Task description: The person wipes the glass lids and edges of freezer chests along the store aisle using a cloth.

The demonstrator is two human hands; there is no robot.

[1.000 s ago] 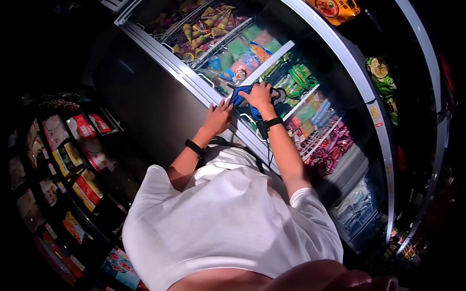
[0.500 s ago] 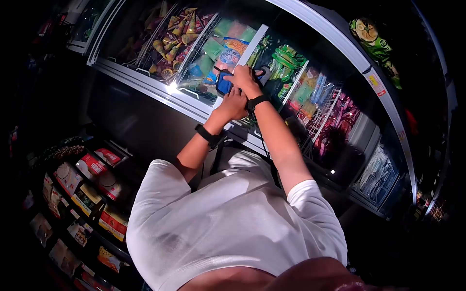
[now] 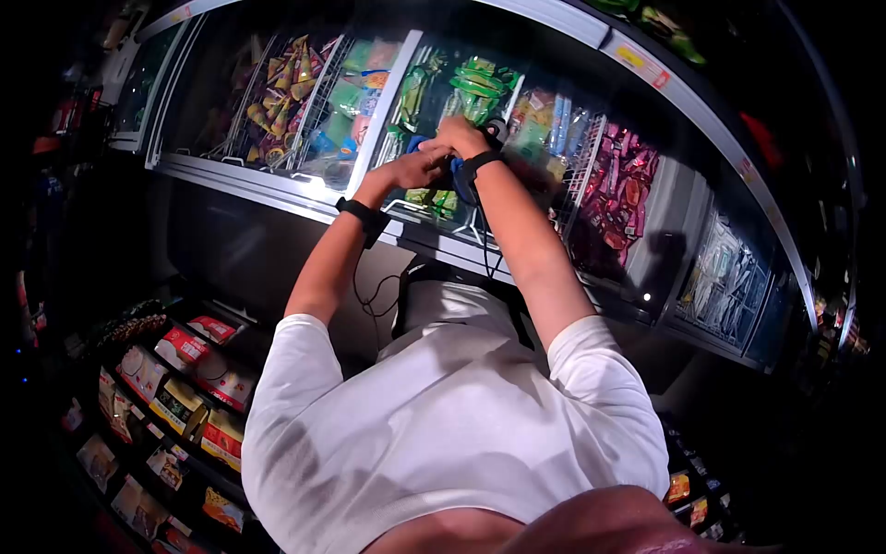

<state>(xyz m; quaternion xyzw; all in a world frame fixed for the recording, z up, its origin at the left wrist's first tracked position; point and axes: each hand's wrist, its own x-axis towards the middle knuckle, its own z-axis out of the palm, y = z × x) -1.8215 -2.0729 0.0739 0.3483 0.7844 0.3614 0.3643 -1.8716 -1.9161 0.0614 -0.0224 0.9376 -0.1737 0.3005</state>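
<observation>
"What are you leaning over?"

"A long freezer [image 3: 277, 189] with a pale metal rim, in a dim shop. Through its top I see cone-shaped packs [image 3: 281, 92] in one compartment, green packs [image 3: 480, 83] past a white bar [image 3: 383, 109], and red packs [image 3: 620, 185] beyond a wire divider. Red-and-white boxes [image 3: 185, 346] fill shelves at my lower left."

"And the blue item [image 3: 457, 170]?"

"Under my hands, at the green packs' compartment, mostly covered."

"How are your arms held?"

"Both stretch forward and converge. My right hand [image 3: 459, 138] is bent over the blue item, slightly farther out; my left hand [image 3: 413, 169] turns inward, its fingers pointing toward the right one. A dark band circles each wrist."

"Grasping it?"

"I can't tell. My right fingers are largely hidden, and the left ones reach in close beside them, straighter, but whether they pinch anything doesn't show."
</observation>
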